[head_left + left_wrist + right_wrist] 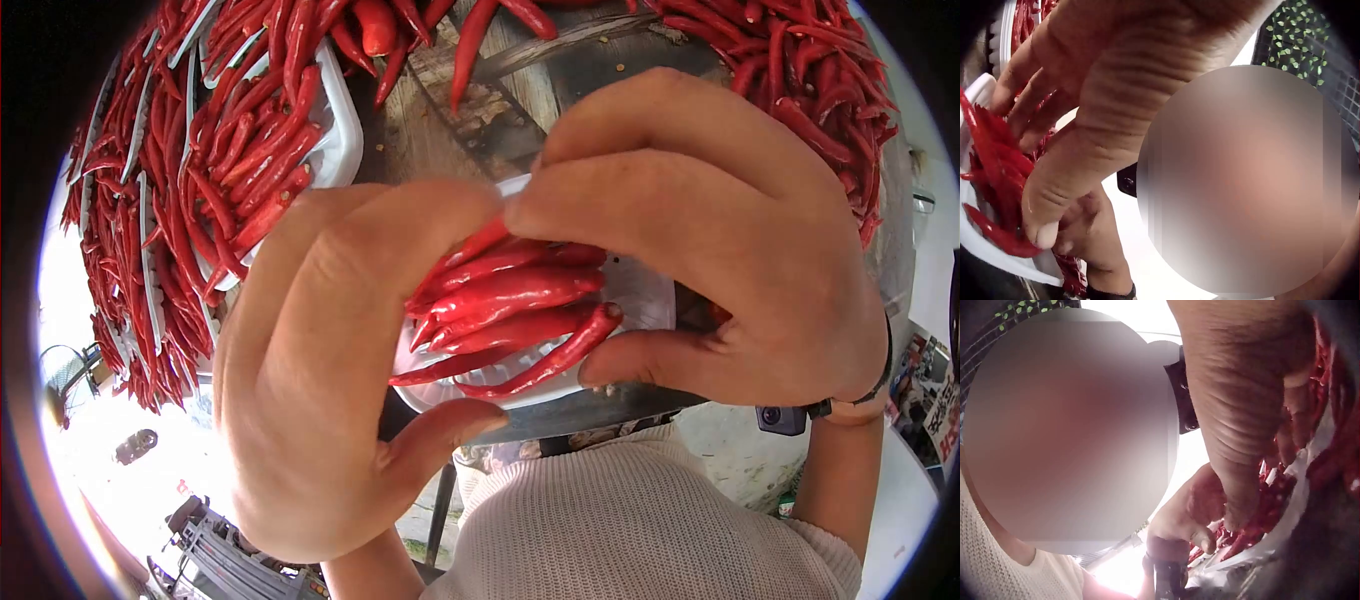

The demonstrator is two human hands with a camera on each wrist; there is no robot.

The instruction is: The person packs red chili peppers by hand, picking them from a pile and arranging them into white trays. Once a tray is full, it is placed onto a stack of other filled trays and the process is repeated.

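A white tray [645,290] holds a row of glossy red chili peppers [520,290], lying side by side in front of the person. My left hand [330,340] arches over the tray's left side. Its fingers bend toward the far edge, and its thumb lies apart at the near edge. From the right, my right hand [720,230] curves over the tray, fingertips close to the left hand's at the far side. Its thumb is beside the nearest pepper's stem end. The left wrist view shows the left thumb [1044,219] right at a pepper. The far fingertips partly hide the row.
Another white tray [345,130] filled with red chilies stands at the back left, beside several more filled trays. Loose chilies [800,80] are heaped at the back right. A worn wooden tabletop [420,130] shows between them. The person's knit top [620,520] is close to the near edge.
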